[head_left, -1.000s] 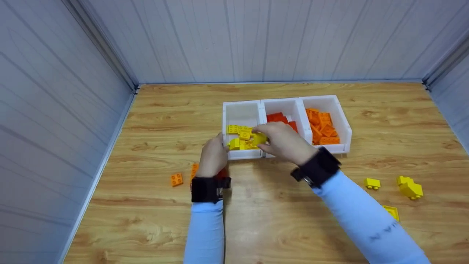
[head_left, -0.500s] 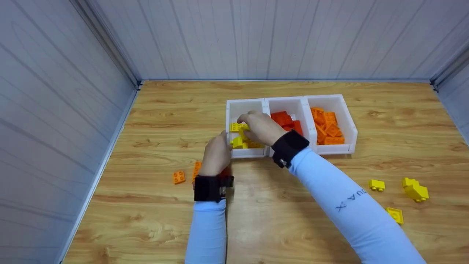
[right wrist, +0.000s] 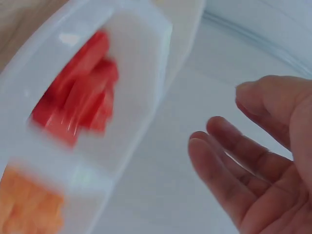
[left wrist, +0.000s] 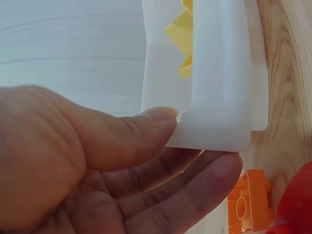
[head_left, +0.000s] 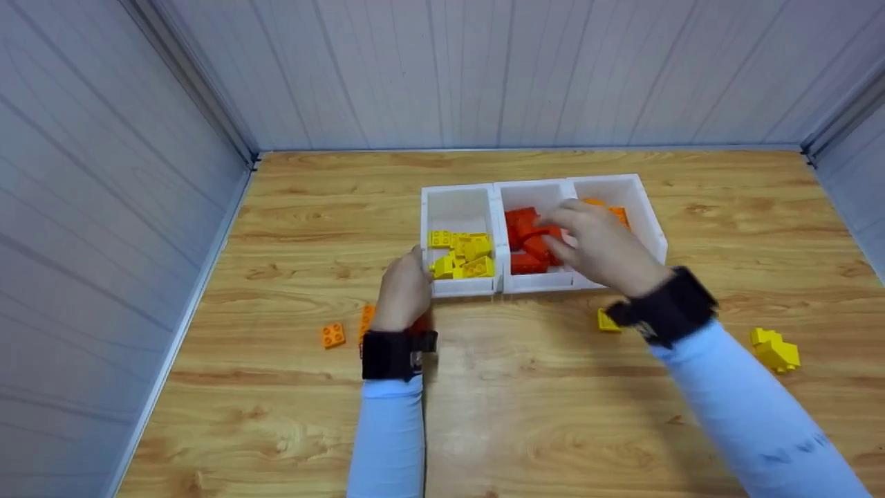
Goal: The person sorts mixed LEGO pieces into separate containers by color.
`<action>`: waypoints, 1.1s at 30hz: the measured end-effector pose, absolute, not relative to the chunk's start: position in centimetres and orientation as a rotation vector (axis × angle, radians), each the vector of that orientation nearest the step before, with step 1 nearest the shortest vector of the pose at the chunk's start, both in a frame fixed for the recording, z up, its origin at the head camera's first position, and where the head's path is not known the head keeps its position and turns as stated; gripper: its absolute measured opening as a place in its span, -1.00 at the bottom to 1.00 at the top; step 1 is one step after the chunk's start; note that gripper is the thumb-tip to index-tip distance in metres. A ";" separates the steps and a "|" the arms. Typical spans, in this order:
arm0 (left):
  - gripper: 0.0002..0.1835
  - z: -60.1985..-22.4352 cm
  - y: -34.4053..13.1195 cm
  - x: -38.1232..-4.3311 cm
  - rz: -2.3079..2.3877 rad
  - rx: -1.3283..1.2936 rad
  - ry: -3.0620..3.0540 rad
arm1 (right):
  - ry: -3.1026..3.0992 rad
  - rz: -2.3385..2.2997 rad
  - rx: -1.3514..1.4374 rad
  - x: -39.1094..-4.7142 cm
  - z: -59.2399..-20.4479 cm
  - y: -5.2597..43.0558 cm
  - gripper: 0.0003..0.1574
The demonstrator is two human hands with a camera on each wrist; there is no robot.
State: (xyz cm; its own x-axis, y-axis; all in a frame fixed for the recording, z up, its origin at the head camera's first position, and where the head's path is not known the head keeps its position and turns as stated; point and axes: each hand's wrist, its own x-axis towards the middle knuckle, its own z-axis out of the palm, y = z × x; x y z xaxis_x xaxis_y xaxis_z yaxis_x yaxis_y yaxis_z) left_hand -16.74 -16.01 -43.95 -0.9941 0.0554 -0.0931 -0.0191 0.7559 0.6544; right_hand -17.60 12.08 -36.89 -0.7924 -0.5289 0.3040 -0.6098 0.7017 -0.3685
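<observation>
My left hand pinches the left end wall of a white three-part bin; in the left wrist view the thumb lies inside the wall and the fingers lie outside and under it. Yellow building bricks lie in the bin's left compartment, red bricks in the middle one, orange bricks in the right one. My right hand hovers over the middle and right compartments, partly hiding the orange bricks. Its fingers are spread and hold nothing in the right wrist view.
A small orange brick and a longer orange brick lie left of the bin, beside a red piece partly under my left wrist. Yellow bricks lie at the right, another yellow brick by my right wrist. Pale walls enclose the table.
My right hand has let go of a yellow brick in the left compartment and moved right, over the middle and right compartments. The left hand keeps its grip on the bin.
</observation>
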 end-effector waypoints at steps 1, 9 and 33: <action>-0.49 -44.0 -16.1 -16.7 1.067 0.020 2.833 | -2.723 0.672 0.895 -16.9 -36.8 13.4 -0.75; -0.48 -44.2 -16.2 -16.5 1.112 -0.016 2.811 | -2.903 0.501 0.504 -10.9 -37.6 24.7 -0.67; -0.48 -43.9 -15.9 -16.7 1.118 -0.025 2.801 | -3.183 0.379 -0.577 -4.0 -46.2 35.1 -0.49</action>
